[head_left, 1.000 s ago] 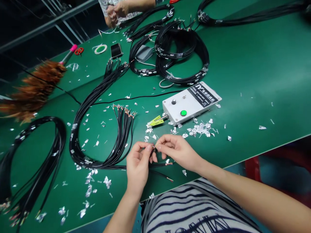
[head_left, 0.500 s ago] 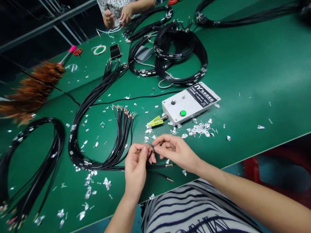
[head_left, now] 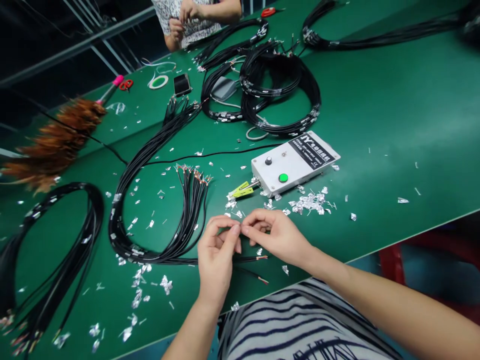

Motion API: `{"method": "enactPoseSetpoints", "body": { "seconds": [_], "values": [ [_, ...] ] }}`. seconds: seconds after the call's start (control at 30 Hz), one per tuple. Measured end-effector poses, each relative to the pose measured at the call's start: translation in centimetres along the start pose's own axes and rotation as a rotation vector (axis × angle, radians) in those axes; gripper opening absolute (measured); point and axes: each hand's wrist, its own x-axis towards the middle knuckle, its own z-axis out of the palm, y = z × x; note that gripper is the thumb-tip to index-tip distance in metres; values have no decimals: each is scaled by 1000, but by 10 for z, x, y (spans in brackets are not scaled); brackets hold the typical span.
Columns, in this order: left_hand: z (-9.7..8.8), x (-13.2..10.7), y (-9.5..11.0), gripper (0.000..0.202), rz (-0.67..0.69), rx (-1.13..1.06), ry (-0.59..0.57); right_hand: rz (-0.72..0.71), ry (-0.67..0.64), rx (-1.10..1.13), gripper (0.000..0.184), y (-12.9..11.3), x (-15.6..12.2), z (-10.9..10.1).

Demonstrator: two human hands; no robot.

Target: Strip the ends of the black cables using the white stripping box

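My left hand [head_left: 217, 250] is closed, thumb and forefinger pinching the end of a black cable that the fingers now mostly hide. Against its fingertips, my right hand [head_left: 273, 232] pinches at the same cable end; the thin wires there are too small to make out. Below the hands, two black cable ends [head_left: 258, 258] with bare reddish tips stick out over the table. They lead from a curved bundle of black cables [head_left: 123, 240] at left, whose stripped copper ends fan out beside my left hand. A white box [head_left: 278, 172] with a green button and yellow jaws [head_left: 242, 190] lies just beyond.
Foil scraps [head_left: 309, 202] litter the green table [head_left: 375, 120]. More coiled cables [head_left: 315, 107] lie behind the box, another bundle [head_left: 93, 200] at left. A phone [head_left: 182, 85], tape roll [head_left: 158, 82], scissors [head_left: 126, 85] and feather duster [head_left: 63, 135] lie farther back. Across sits a co-worker [head_left: 191, 25].
My hands have drawn closer together, fingertips now meeting over the cable end, and the wire between them is covered. The view has shifted slightly. The co-worker's hands have lifted.
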Motion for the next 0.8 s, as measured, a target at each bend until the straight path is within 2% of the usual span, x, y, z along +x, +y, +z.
{"method": "enactPoseSetpoints", "body": {
  "seconds": [0.1,0.27,0.4,0.5,0.57,0.63,0.7,0.8],
  "values": [
    [-2,-1,0,9,10,83,-12,-131,21,-237,13,-8,2,-2],
    [-6,-2,-3,14,196,455,-49,-305,2,-555,14,-12,3,-10],
    [-3,4,-7,15,68,332,-60,-340,-4,-730,13,-11,1,-22],
    [-1,9,-6,14,2,242,-63,-402,7,-960,12,-15,1,-27],
    [-1,13,-5,14,4,235,-88,-492,-13,-1124,20,-18,4,-27],
    [-3,16,-3,15,34,277,-127,-602,-69,-1238,13,-20,9,-26],
    [-7,20,-3,16,85,366,-163,-697,-110,-1304,17,-22,15,-27],
    [-11,30,-3,16,142,442,-168,-763,-65,-1387,17,-29,27,-35]
  ]
}}
